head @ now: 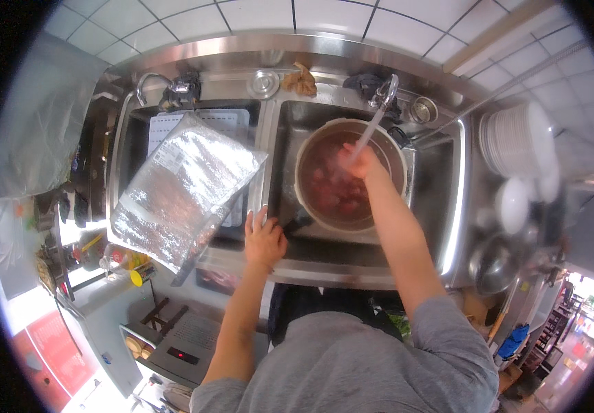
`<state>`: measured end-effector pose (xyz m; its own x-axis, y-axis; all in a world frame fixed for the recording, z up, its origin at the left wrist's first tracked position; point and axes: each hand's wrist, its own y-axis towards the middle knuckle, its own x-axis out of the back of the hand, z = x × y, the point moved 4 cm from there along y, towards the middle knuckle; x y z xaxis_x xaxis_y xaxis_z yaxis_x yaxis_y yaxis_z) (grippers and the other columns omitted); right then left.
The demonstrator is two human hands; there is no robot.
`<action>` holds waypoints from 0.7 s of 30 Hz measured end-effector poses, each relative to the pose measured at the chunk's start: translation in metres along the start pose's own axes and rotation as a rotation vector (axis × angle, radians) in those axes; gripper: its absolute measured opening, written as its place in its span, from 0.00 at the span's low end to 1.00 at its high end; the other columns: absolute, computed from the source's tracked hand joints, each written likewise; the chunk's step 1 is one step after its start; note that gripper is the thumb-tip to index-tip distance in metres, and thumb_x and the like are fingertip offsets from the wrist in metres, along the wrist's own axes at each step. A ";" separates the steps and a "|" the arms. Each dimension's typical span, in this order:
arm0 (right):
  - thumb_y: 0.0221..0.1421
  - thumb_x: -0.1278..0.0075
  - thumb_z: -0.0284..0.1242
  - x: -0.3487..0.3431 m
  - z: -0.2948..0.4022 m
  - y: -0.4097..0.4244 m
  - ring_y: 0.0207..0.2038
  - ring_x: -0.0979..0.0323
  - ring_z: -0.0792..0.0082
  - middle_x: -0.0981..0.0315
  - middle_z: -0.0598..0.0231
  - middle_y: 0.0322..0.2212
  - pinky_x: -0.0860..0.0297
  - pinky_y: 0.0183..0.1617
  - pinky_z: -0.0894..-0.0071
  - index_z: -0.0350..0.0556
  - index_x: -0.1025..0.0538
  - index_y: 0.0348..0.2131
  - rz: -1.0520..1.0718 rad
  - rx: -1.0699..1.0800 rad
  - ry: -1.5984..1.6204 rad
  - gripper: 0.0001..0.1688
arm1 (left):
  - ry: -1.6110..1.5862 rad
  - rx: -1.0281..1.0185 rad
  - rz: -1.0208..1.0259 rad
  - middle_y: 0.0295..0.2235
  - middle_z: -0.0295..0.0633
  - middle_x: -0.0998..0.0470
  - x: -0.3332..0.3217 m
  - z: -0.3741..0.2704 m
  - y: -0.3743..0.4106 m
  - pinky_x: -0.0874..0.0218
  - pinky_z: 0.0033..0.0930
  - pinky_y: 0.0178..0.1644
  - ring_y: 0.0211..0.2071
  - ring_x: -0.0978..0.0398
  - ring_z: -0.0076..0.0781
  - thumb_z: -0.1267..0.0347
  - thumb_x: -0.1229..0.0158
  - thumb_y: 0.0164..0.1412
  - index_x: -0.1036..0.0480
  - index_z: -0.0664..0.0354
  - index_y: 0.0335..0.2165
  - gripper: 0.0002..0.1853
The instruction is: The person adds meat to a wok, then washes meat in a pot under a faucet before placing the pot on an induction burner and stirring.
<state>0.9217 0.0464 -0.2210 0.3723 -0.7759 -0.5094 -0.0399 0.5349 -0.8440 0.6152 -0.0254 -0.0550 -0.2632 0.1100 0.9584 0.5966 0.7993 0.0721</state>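
Observation:
In the right basin (434, 206) stands a wide round pot (298, 178) of cloudy reddish water. Dark red chunks (330, 191), which look like raw meat, lie under the surface. My right hand (361, 161) is over the water inside the pot, where the tap stream (373, 125) runs down on it. Blur and water hide whether its fingers hold anything. My left hand (266, 245) rests on the steel divider (263, 180) between the basins, fingers apart and holding nothing. Left of it, a large silver foil bag (194, 180) with a printed label lies across the left basin.
Beneath the bag is a white perforated tray (232, 121). Behind the basins are two taps (391, 90), a round metal lid (263, 83), a brown cloth (300, 80) and a drain strainer (424, 110). Stacked white plates (514, 139) and a metal bowl (494, 263) stand at right.

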 end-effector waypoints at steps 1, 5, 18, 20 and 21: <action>0.54 0.62 0.35 -0.010 -0.008 -0.007 0.27 0.34 0.62 0.35 0.59 0.22 0.33 0.33 0.58 0.43 0.31 0.29 -0.027 0.016 0.016 0.14 | -0.006 0.008 -0.005 0.34 0.36 0.29 -0.001 -0.001 -0.001 0.59 0.51 0.57 0.53 0.44 0.38 0.69 0.48 0.41 0.27 0.57 0.22 0.06; 0.54 0.60 0.37 0.006 -0.025 0.002 0.22 0.37 0.66 0.38 0.65 0.18 0.37 0.28 0.63 0.49 0.31 0.24 0.001 -0.037 0.142 0.13 | 0.000 0.007 -0.002 0.35 0.36 0.29 -0.003 -0.001 -0.001 0.59 0.53 0.57 0.53 0.46 0.41 0.69 0.46 0.39 0.26 0.57 0.21 0.05; 0.54 0.60 0.33 0.008 0.019 -0.037 0.27 0.29 0.66 0.30 0.62 0.25 0.34 0.25 0.71 0.47 0.31 0.32 -0.015 0.258 -0.645 0.10 | -0.057 0.015 -0.060 0.31 0.37 0.29 0.008 -0.003 0.000 0.58 0.50 0.57 0.51 0.42 0.38 0.69 0.48 0.41 0.26 0.58 0.22 0.07; 0.54 0.62 0.33 0.010 0.042 -0.048 0.23 0.29 0.70 0.30 0.64 0.22 0.34 0.23 0.72 0.48 0.32 0.30 -0.134 0.415 -0.727 0.09 | -0.053 0.008 -0.058 0.31 0.37 0.29 0.008 -0.002 0.001 0.58 0.50 0.57 0.51 0.42 0.37 0.69 0.48 0.41 0.26 0.58 0.22 0.07; 0.54 0.63 0.33 -0.001 0.059 -0.060 0.22 0.30 0.71 0.30 0.65 0.21 0.34 0.23 0.72 0.48 0.32 0.29 -0.242 0.532 -0.718 0.10 | -0.056 0.016 -0.059 0.30 0.37 0.29 0.008 -0.003 -0.001 0.58 0.50 0.57 0.51 0.42 0.37 0.69 0.48 0.41 0.26 0.58 0.22 0.07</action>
<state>0.9780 0.0348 -0.1603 0.8074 -0.5882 0.0469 0.4785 0.6062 -0.6352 0.6144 -0.0269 -0.0464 -0.3397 0.0954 0.9357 0.5669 0.8146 0.1227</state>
